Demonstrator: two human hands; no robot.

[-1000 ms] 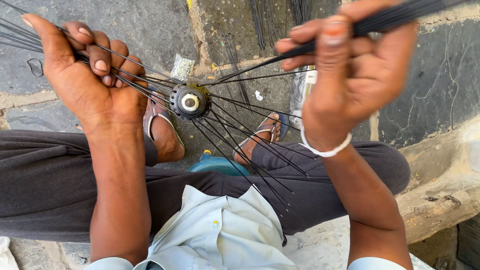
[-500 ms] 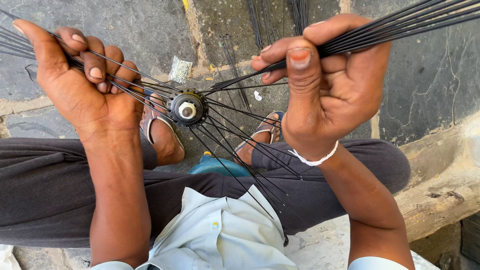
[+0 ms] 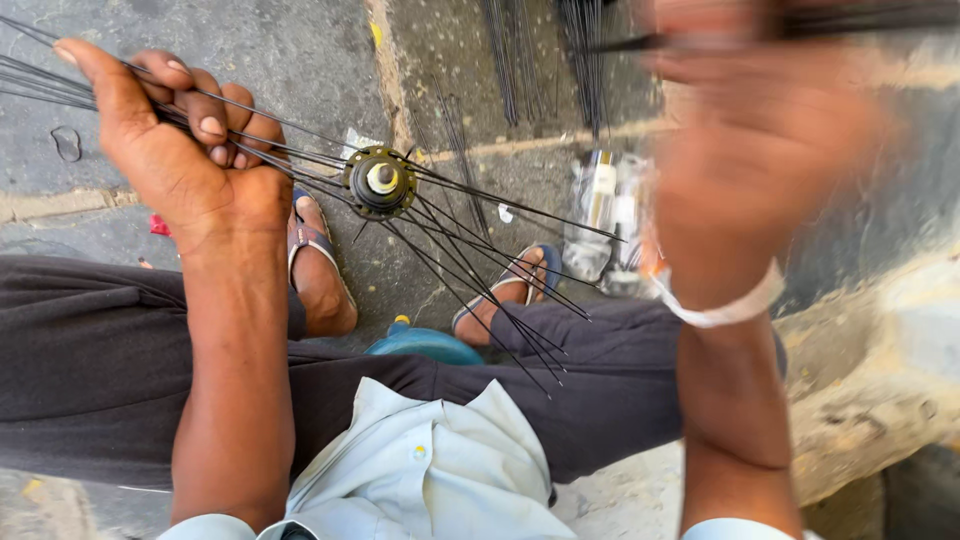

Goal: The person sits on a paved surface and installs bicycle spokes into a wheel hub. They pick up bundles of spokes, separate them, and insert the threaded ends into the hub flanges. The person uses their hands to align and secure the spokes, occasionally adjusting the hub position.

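Fingers (image 3: 225, 125) of the left hand (image 3: 185, 165) curl closed around a bunch of thin black metal spokes (image 3: 60, 85), the thumb stretched out along the top of the bundle toward ten o'clock. Gathered like this, the spokes on that side stay out of the way and the whole assembly hangs steady in the air rather than resting on the ground.

From the head camera, the round metal wheel hub with a silver axle end (image 3: 380, 182) sits just right of that hand, at about eleven o'clock from the picture's middle, above the person's lap. Loose spokes (image 3: 490, 290) fan from its flange toward four and five o'clock, free ends hanging apart from one another.

At one to two o'clock the right hand (image 3: 760, 160) is badly blurred. It appears closed on a second dark bundle of spokes (image 3: 850, 18) running toward the top right corner, but the blur leaves that grip uncertain. A white band (image 3: 720, 310) circles its wrist.

Beneath the hub, two feet in sandals (image 3: 315, 250) rest on grey stone paving (image 3: 280, 60), the dark-trousered legs spread to either side. More spare spokes (image 3: 520, 60) lie on the paving at twelve o'clock, near a crumpled clear plastic packet (image 3: 600, 215), within reach. A blue rounded object (image 3: 425, 345) shows between the knees.
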